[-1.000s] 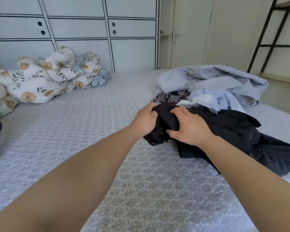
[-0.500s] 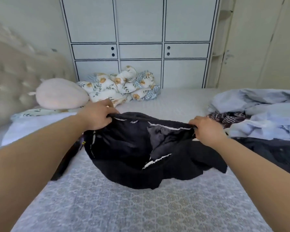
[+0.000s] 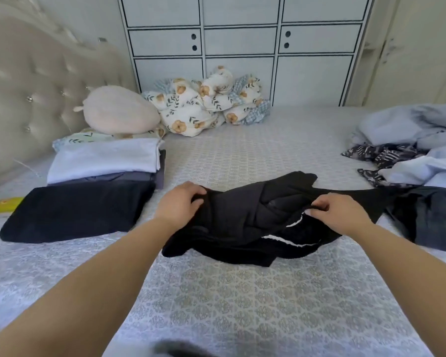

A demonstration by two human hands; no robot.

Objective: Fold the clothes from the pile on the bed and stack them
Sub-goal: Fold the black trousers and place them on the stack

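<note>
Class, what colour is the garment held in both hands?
Black garment with thin white trim, seen in the head view.

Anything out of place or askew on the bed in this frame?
One oddity: a yellow object pokes out at the left edge beside the folded dark garment; what it is cannot be told. The black garment lies bunched in both hands, unfolded, as expected mid-task.

A black garment [image 3: 245,222] lies crumpled on the bed [image 3: 242,300], in the middle. The left hand [image 3: 179,202] grips its left edge and the right hand [image 3: 332,211] pinches its right part. At the left is a stack of folded clothes [image 3: 88,186]. At the far right lies the unfolded pile [image 3: 417,150].
</note>
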